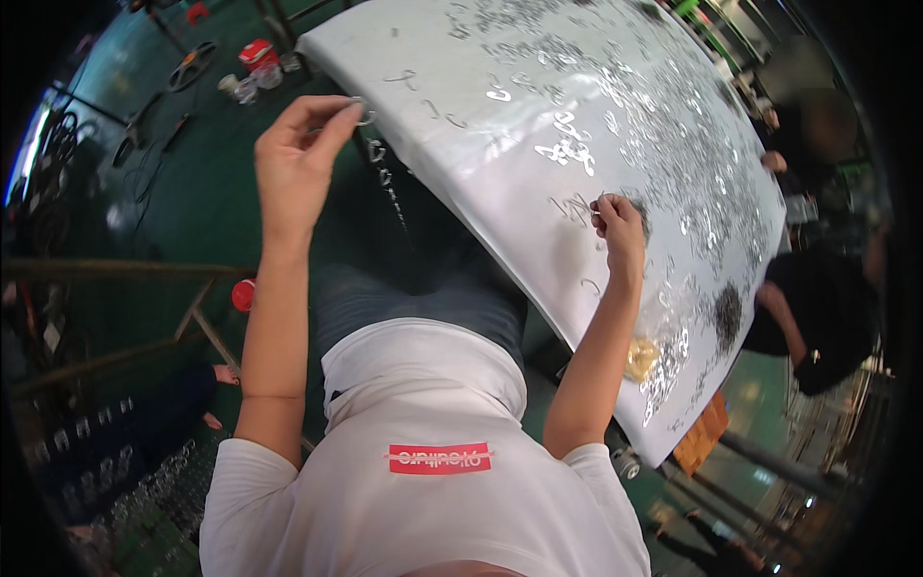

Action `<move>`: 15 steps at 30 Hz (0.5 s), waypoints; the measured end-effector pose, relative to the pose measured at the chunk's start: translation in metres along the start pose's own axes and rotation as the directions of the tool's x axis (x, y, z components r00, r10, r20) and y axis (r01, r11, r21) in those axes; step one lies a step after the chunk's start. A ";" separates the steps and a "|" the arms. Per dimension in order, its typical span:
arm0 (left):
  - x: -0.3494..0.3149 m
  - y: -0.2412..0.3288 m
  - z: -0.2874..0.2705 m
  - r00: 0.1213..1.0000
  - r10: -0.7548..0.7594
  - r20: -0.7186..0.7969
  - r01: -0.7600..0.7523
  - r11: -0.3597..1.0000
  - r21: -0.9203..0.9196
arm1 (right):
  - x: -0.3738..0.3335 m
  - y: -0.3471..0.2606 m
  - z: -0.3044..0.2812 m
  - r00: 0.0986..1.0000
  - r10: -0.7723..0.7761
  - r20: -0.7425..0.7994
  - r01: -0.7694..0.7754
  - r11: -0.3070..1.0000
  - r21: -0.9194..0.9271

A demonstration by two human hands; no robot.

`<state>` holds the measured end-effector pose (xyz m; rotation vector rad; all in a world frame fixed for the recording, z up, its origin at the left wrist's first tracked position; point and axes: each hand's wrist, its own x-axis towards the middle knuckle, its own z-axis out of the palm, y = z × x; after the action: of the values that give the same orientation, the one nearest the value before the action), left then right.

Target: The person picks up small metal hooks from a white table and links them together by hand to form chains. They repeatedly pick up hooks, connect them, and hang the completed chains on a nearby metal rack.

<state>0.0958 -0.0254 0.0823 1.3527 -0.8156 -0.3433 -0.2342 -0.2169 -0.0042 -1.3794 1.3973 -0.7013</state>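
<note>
My left hand (300,159), raised beyond the near edge of the table, is closed in a pinch on the top of a chain of metal hooks (385,178). The chain dangles link below link over the floor. Above the white-covered table (481,207), my right hand (623,236) has its fingertips pressed together on a small thin metal hook (598,213), mostly hidden by the fingers. Just left of those fingertips lie several dark thin hooks (569,209). A shinier cluster of bent hooks (565,144) rests farther up the table.
Many loose metal hooks (663,144) are spread over the table's far side. A yellowish plastic bag (641,358) lies by the near right part. People in dark clothes (817,308) stand along the right edge. Metal rails (125,272) and a red container (258,55) are at left.
</note>
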 end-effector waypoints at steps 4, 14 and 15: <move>0.003 0.008 -0.016 1.000 -0.021 -0.002 0.021 0.998 -0.051 | -0.042 -0.079 0.076 0.926 -0.241 0.292 0.106 0.905 0.411; 0.005 0.027 -0.063 0.994 -0.048 -0.102 0.056 0.995 0.077 | -0.108 -0.218 0.230 0.693 -0.448 0.565 0.214 0.876 0.433; 0.007 0.028 -0.067 0.993 -0.024 -0.117 0.035 0.995 0.094 | -0.107 -0.222 0.240 0.713 -0.415 0.566 0.204 0.894 0.398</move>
<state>0.1406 0.0243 0.1112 1.4616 -0.7238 -0.2486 0.0501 -0.0965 0.1477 -1.4274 0.4800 -0.5509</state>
